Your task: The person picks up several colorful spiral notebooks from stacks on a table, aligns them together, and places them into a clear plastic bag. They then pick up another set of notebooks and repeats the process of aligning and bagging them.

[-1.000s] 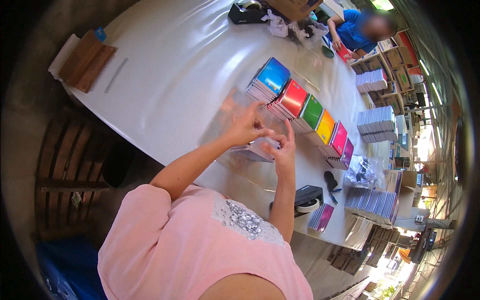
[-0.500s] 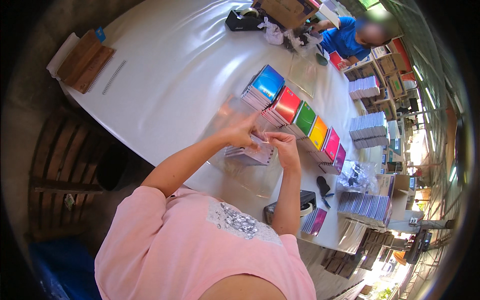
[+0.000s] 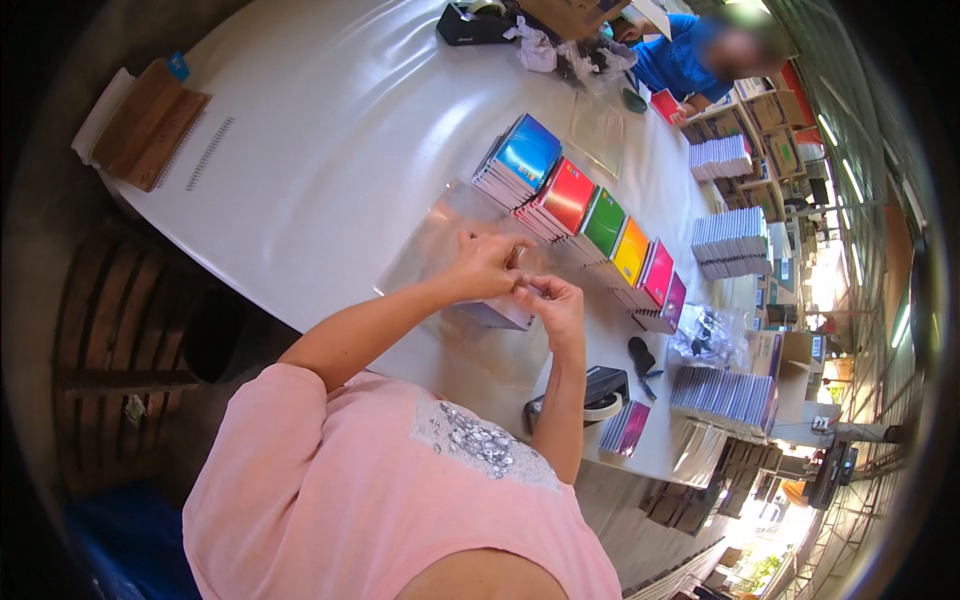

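Note:
My left hand (image 3: 484, 266) and my right hand (image 3: 556, 304) meet fingertip to fingertip above a small stack of notebooks (image 3: 500, 314). The fingers of both are closed in a pinch; whatever lies between them is too small to make out. Much of the stack is hidden under my hands. Beneath it spreads a clear plastic sheet (image 3: 420, 248). Just beyond my hands runs a slanting row of spiral notebook piles, with covers in blue (image 3: 529, 152), red (image 3: 567, 195), green (image 3: 604, 223), yellow (image 3: 629, 250), pink (image 3: 657, 273) and purple (image 3: 675, 298).
A tape dispenser (image 3: 606, 388) stands by my right forearm, near dark-handled pliers (image 3: 642, 362) and a purple notebook (image 3: 632, 428). Notebook stacks (image 3: 730, 242) line the right side. At the far end, a person in blue (image 3: 668, 62) holds a red notebook (image 3: 668, 106). A brown wooden block (image 3: 150, 125) lies far left.
My hands have come closer together, and the left fingers have curled in toward the right fingertips. The whole view has shifted slightly, moving the table things a little left and up.

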Demonstrator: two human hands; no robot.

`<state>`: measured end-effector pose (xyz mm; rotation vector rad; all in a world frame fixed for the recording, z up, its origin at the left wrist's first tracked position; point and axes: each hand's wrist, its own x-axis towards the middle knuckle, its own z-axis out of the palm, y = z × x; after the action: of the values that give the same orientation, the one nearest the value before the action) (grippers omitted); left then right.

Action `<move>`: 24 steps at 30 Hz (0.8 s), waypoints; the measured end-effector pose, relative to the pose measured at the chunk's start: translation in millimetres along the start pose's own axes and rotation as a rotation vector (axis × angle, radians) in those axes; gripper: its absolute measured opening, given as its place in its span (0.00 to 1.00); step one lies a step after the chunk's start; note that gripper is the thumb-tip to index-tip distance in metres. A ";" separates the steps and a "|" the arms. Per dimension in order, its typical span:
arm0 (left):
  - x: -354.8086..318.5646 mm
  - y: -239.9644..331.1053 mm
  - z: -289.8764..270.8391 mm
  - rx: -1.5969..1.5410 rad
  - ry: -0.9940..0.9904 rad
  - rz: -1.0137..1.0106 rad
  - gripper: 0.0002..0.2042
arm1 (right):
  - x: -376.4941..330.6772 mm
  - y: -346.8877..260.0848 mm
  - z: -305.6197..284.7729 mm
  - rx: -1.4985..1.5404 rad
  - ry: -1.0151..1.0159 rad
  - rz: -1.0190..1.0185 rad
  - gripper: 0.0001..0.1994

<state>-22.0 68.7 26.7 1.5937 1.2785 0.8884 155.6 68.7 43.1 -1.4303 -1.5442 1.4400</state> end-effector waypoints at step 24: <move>-30.0 19.5 -29.6 0.432 -0.033 0.448 0.41 | -34.3 -14.9 40.3 -0.760 0.576 -0.430 0.09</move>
<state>-48.7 43.7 55.3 2.2879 1.1601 0.8826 122.9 26.4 55.5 -1.5709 -1.9058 0.1320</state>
